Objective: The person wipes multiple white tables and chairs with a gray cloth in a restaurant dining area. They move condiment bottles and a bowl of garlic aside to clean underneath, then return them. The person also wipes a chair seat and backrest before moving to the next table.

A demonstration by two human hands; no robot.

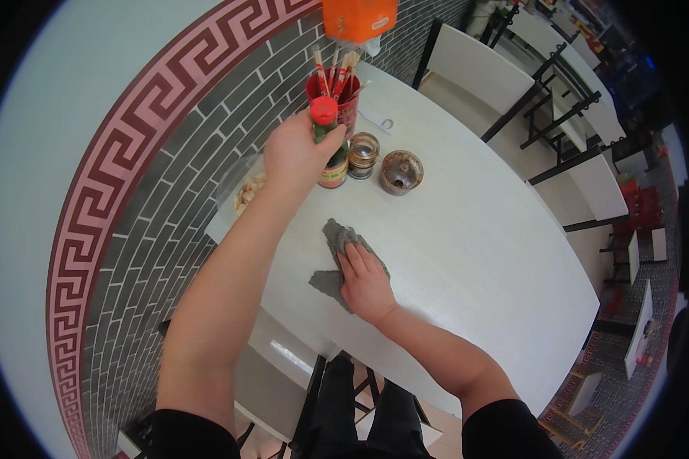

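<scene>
My left hand (298,149) is closed around a dark bottle (334,172) with a red cap and a label bearing writing. Directly behind the bottle stands a red cup (349,109) full of paper-wrapped chopsticks (339,74). Flat under my right hand (369,287) lies a grey cloth (339,235), pressed against the white tabletop (471,275). A small glass jar (363,155) is just right of the bottle. Beyond it sits a lidded glass condiment pot (402,172) with brown contents. Partly hidden by my left forearm, a clear container (244,186) holds pale pieces, perhaps garlic cloves.
A grey brick-patterned wall (172,201) borders the table on the left. An orange tissue box (359,20) is at the wall above the far end. White-backed chairs (476,66) line the right side, and a grey-seated chair (275,373) is near my legs.
</scene>
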